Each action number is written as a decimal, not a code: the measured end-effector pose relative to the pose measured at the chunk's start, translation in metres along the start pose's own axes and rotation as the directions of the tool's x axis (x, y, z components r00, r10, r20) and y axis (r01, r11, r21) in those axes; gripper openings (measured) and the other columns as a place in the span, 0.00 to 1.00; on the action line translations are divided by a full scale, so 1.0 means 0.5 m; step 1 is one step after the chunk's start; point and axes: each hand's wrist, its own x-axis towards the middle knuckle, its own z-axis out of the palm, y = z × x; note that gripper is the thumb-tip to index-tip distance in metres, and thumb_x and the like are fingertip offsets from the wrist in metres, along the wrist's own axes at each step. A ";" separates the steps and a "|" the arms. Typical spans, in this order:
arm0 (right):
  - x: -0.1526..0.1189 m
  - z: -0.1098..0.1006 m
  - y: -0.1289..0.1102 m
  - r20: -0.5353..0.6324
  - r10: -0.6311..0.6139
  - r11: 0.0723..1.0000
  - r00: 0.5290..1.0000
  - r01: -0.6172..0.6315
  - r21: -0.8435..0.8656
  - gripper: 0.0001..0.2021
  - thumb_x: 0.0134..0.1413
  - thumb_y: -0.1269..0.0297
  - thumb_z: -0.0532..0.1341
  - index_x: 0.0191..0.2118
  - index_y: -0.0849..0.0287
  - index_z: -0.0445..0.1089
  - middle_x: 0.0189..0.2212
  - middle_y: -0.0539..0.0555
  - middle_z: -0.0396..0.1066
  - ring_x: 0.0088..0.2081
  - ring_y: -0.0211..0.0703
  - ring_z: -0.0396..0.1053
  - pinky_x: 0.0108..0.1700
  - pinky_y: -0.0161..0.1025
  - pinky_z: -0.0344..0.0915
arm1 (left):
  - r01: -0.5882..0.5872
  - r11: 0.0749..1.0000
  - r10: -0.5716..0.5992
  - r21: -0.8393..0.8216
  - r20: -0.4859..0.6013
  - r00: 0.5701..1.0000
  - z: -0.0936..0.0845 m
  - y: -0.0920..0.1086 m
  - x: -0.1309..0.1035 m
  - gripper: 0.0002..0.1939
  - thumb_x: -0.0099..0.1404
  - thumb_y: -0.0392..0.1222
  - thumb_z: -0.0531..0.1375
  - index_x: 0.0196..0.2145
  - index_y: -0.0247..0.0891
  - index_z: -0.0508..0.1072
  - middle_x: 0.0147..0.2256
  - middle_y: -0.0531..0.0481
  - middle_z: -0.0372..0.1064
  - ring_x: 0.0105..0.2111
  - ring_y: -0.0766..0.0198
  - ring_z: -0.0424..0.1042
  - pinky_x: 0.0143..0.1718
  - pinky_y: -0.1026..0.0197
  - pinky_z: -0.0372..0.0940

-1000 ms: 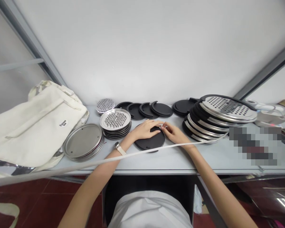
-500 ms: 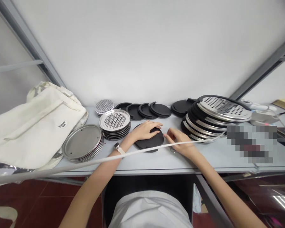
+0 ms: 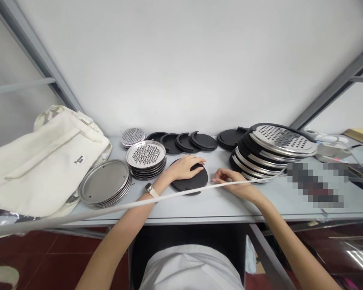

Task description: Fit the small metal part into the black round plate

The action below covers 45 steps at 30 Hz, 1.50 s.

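Note:
A round black disc lies flat near the desk's front edge. Across its upper left part rests my left hand, fingers stretched over the disc. Just right of the disc, without touching it, is my right hand; its thumb and fingertips are pinched together, and anything between them is too small to make out. Left of the disc stands a stack of round metal grater plates. Further left are stacked plain metal discs. Several black discs overlap along the wall.
On the right stands a tall stack of black and metal discs. A cream bag fills the left end of the desk. One white cable crosses in front of both arms. Small grater plates sit by the wall.
My right hand has moved slightly to the right, away from the black disc, and its fingertips have lifted off the disc's side. My left hand stays on the disc.

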 end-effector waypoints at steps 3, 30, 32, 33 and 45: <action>0.052 0.003 0.007 -0.051 -0.032 0.991 0.998 0.038 0.129 0.17 0.53 0.47 0.59 0.29 0.58 0.63 0.27 0.52 0.66 0.30 0.41 0.62 0.33 0.37 0.61 | 0.016 1.000 -0.015 0.016 -0.014 1.000 -0.006 0.008 -0.001 0.14 0.69 0.42 0.53 0.51 0.40 0.67 0.48 0.48 0.70 0.50 0.60 0.68 0.55 0.56 0.59; 0.130 0.038 -0.009 -0.281 -0.115 0.920 0.953 0.209 0.333 0.16 0.57 0.48 0.56 0.34 0.57 0.66 0.32 0.53 0.69 0.36 0.41 0.67 0.42 0.40 0.64 | 0.131 0.866 -0.346 -0.482 -0.389 0.854 -0.005 0.012 0.011 0.09 0.64 0.43 0.59 0.36 0.37 0.75 0.32 0.49 0.75 0.33 0.65 0.72 0.35 0.65 0.64; 0.126 0.038 -0.019 -0.213 -0.130 0.892 0.968 0.208 0.401 0.15 0.56 0.48 0.58 0.35 0.57 0.66 0.32 0.52 0.70 0.35 0.41 0.68 0.41 0.39 0.65 | 0.145 0.854 -0.366 -0.500 -0.379 0.850 -0.005 0.013 0.011 0.08 0.63 0.43 0.59 0.36 0.36 0.75 0.32 0.49 0.75 0.33 0.66 0.72 0.34 0.65 0.63; 0.125 0.039 -0.022 -0.172 -0.137 0.883 0.975 0.200 0.426 0.15 0.55 0.49 0.59 0.34 0.57 0.66 0.31 0.52 0.70 0.35 0.41 0.68 0.41 0.39 0.65 | 0.149 0.853 -0.369 -0.501 -0.375 0.850 -0.005 0.014 0.011 0.08 0.63 0.43 0.59 0.36 0.36 0.75 0.32 0.50 0.75 0.33 0.66 0.72 0.34 0.65 0.63; 0.132 0.035 0.011 -0.252 -0.100 0.987 0.963 0.129 0.101 0.16 0.58 0.52 0.54 0.27 0.58 0.62 0.24 0.51 0.65 0.28 0.39 0.62 0.35 0.37 0.60 | 0.249 0.968 -0.239 0.036 -0.175 0.955 -0.006 0.015 -0.009 0.13 0.63 0.51 0.58 0.32 0.38 0.65 0.30 0.51 0.67 0.29 0.64 0.66 0.30 0.62 0.58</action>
